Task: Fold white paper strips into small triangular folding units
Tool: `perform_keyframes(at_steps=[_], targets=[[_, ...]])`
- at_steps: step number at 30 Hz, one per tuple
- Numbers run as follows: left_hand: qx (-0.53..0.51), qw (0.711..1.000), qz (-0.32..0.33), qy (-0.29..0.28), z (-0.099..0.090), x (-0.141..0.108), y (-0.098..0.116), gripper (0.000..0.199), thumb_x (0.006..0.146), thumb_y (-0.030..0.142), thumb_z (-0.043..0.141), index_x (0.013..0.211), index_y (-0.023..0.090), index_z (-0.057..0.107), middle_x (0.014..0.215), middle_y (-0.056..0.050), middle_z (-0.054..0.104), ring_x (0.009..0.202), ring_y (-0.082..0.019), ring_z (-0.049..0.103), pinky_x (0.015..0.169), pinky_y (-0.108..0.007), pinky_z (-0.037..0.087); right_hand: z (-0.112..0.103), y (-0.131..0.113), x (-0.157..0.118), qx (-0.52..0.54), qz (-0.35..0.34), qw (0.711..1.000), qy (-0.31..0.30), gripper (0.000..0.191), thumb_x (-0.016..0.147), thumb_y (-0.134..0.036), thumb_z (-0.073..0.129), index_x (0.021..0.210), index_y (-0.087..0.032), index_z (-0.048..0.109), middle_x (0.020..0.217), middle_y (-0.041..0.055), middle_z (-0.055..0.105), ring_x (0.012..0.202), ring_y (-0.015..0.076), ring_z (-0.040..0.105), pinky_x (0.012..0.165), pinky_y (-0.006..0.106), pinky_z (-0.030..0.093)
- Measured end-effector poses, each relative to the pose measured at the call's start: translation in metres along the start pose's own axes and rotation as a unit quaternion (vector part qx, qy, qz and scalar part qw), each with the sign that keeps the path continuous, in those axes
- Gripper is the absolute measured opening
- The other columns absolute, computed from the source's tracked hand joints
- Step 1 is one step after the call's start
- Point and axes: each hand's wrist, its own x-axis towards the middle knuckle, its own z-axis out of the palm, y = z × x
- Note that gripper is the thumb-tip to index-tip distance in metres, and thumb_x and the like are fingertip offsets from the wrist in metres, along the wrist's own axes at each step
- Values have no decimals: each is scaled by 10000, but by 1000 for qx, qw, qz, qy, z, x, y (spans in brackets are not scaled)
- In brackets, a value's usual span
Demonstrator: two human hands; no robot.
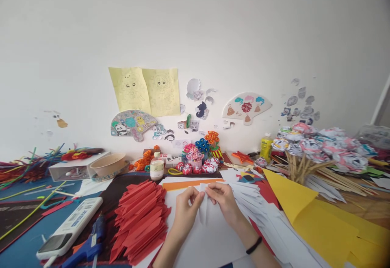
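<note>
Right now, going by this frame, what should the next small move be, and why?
Probably a firm pinch along the upper end of the white paper piece: the left hand and right hand both have their fingertips there, and its lower part shows below them. The fingers partly cover that end, so I can't tell how sharp any crease is.

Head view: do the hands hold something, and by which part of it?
A white paper piece, pinched near its upper end by the left hand and right hand.
</note>
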Motion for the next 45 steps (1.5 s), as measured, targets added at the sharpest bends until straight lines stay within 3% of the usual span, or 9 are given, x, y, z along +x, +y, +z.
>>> perform_keyframes(at_steps=[8, 16, 23, 45], targets=[[-2, 999, -22, -37, 3, 0, -1, 411, 860, 484, 474, 603, 164, 513, 578, 20, 475, 577, -122, 422, 561, -216, 347, -2, 2, 2, 6, -5, 999, 33, 273, 754, -393, 665, 649, -144, 630, 512, -42, 427, 501, 102, 368, 500, 240, 310], [13, 999, -36, -29, 6, 1, -7, 425, 832, 496, 512, 571, 166, 458, 548, 42, 411, 540, -103, 362, 523, -208, 276, -5, 7, 4, -1, -9, 999, 45, 254, 736, -393, 684, 667, -151, 657, 553, -28, 498, 506, 104, 394, 498, 238, 322], [23, 997, -49, -46, 6, 1, -10, 413, 831, 470, 520, 560, 168, 444, 530, 52, 373, 525, -99, 327, 515, -216, 248, -6, 11, 6, 0, -12, 997, 72, 229, 745, -361, 685, 697, -140, 655, 622, -5, 540, 520, 101, 405, 515, 242, 330], [50, 993, -69, -85, 9, -2, -7, 311, 812, 388, 528, 601, 171, 454, 530, 60, 376, 535, -102, 319, 534, -213, 247, -14, 20, 11, 1, -11, 990, 143, 219, 739, -356, 685, 724, -139, 661, 544, -36, 453, 528, 109, 387, 522, 240, 313]])
